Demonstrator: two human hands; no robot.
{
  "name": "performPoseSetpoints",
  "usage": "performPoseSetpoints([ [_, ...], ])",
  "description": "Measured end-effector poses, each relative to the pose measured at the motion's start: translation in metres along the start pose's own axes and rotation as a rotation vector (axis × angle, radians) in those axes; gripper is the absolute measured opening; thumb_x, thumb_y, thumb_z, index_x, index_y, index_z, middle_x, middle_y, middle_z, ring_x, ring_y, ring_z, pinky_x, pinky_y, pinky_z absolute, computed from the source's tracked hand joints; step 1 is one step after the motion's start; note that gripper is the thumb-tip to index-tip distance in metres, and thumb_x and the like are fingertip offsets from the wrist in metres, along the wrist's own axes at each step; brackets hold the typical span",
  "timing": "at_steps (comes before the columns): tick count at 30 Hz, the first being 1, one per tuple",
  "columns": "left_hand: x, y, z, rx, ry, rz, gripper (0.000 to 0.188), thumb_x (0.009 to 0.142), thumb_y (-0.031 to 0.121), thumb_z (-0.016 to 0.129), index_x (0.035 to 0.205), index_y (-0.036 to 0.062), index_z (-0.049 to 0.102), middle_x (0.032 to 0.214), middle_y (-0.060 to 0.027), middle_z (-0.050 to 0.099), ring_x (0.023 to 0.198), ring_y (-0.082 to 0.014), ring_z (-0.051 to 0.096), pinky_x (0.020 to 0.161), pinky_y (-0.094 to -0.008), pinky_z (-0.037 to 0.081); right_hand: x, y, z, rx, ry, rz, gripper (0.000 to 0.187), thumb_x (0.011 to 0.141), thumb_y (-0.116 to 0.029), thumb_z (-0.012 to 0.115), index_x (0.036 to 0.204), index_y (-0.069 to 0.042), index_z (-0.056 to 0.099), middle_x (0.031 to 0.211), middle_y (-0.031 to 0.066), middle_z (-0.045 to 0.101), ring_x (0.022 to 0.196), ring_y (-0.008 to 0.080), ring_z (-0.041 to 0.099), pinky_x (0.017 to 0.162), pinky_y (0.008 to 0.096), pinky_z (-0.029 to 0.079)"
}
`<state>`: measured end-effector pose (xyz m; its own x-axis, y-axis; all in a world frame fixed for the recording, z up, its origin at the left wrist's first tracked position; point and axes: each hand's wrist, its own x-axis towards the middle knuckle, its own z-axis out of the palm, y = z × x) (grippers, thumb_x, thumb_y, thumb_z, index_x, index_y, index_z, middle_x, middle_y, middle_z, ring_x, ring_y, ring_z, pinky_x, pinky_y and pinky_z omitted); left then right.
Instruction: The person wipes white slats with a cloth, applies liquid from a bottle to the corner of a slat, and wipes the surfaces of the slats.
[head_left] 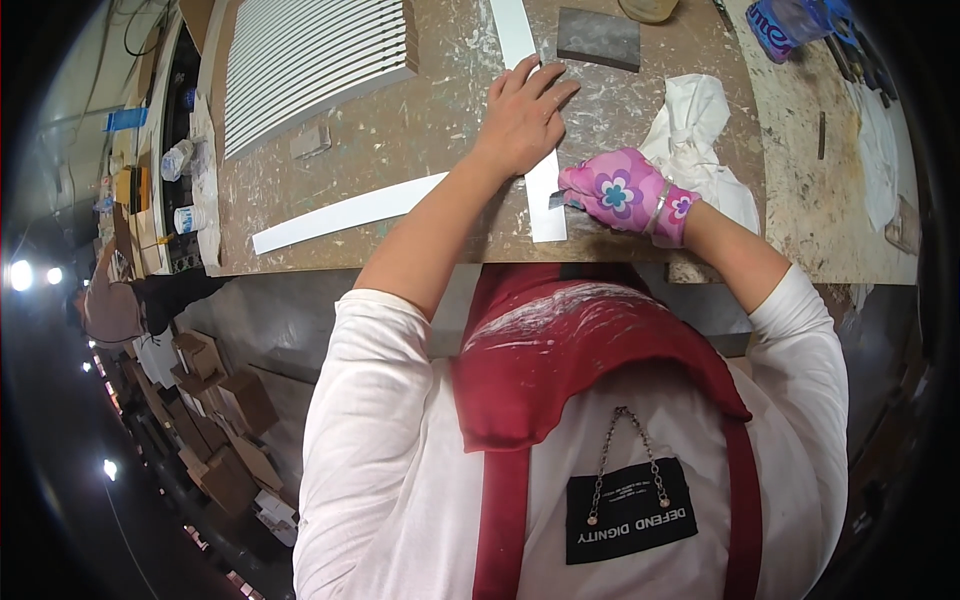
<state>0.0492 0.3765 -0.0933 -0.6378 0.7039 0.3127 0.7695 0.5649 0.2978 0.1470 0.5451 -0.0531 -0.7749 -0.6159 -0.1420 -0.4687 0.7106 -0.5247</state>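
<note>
My bare left hand [524,117] lies with its fingers spread over a long white strip [546,216] on the worn brown worktable [450,225]. The strip runs from the far edge of the view toward me, its near end close to the table's front edge. My right hand [618,193], in a pink flowered glove, is closed beside the strip's near end. From its fingertips pokes a small flat grey piece [558,200], touching the strip's right edge; its kind is too small to tell. A second white strip [345,212] lies slantwise, passing behind my left forearm.
A row of white slats [315,65] covers the far left. A dark grey rectangular block [598,40] rests beyond my hands. White cloth [697,115] lies bunched right of the glove. A clear bottle [785,28] stands far right. Cardboard boxes [245,402] and another person [112,305] are left.
</note>
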Motion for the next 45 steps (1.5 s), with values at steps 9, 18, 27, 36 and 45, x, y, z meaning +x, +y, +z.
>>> performPoseSetpoints([
  [9, 0.000, 0.000, -0.001, -0.006, 0.002, 0.011, 0.042, 0.084, 0.016, 0.048, 0.125, 0.0189, 0.056, 0.135, -0.0051, 0.049, 0.133, -0.0320, 0.036, 0.108, -0.0483, 0.028, -0.009, -0.007, 0.017, 0.100, 0.076, 0.099, 0.013, 0.091, -0.023, 0.052, 0.089, -0.014, 0.061, 0.078, 0.0086, 0.066, 0.066, 0.0303, 0.063, 0.057, 0.0405, 0.049],
  [18, -0.001, 0.002, -0.001, -0.030, -0.008, -0.016, 0.042, 0.083, 0.016, 0.048, 0.124, 0.0167, 0.056, 0.134, -0.0065, 0.051, 0.133, -0.0323, 0.037, 0.108, -0.0485, 0.028, -0.020, -0.003, 0.008, 0.242, 0.269, 0.234, 0.012, 0.091, -0.015, 0.053, 0.097, -0.008, 0.061, 0.083, 0.0145, 0.067, 0.075, 0.0336, 0.065, 0.063, 0.0420, 0.051],
  [27, 0.006, 0.003, -0.010, -0.059, -0.009, -0.053, 0.045, 0.078, 0.015, 0.051, 0.123, 0.0120, 0.055, 0.132, -0.0078, 0.053, 0.131, -0.0313, 0.041, 0.106, -0.0466, 0.029, -0.081, -0.015, -0.021, 0.779, 0.446, 0.491, 0.023, 0.095, -0.011, 0.055, 0.114, 0.000, 0.061, 0.094, 0.0078, 0.066, 0.079, 0.0131, 0.062, 0.068, 0.0244, 0.050],
  [36, 0.010, 0.002, -0.010, -0.023, -0.031, -0.009, 0.045, 0.078, 0.017, 0.051, 0.123, 0.0127, 0.055, 0.131, -0.0072, 0.051, 0.131, -0.0309, 0.039, 0.106, -0.0468, 0.029, -0.039, -0.029, 0.013, 0.119, 0.235, 0.241, 0.019, 0.092, -0.025, 0.056, 0.103, -0.011, 0.063, 0.082, 0.0094, 0.065, 0.074, 0.0285, 0.064, 0.066, 0.0380, 0.052],
  [45, 0.007, 0.002, -0.009, -0.039, -0.014, -0.028, 0.044, 0.078, 0.018, 0.050, 0.122, 0.0122, 0.057, 0.129, -0.0070, 0.052, 0.131, -0.0301, 0.039, 0.106, -0.0458, 0.029, -0.020, -0.024, 0.007, 0.030, 0.107, 0.116, 0.018, 0.091, -0.026, 0.054, 0.091, -0.010, 0.060, 0.076, 0.0105, 0.066, 0.071, 0.0309, 0.066, 0.058, 0.0427, 0.051],
])
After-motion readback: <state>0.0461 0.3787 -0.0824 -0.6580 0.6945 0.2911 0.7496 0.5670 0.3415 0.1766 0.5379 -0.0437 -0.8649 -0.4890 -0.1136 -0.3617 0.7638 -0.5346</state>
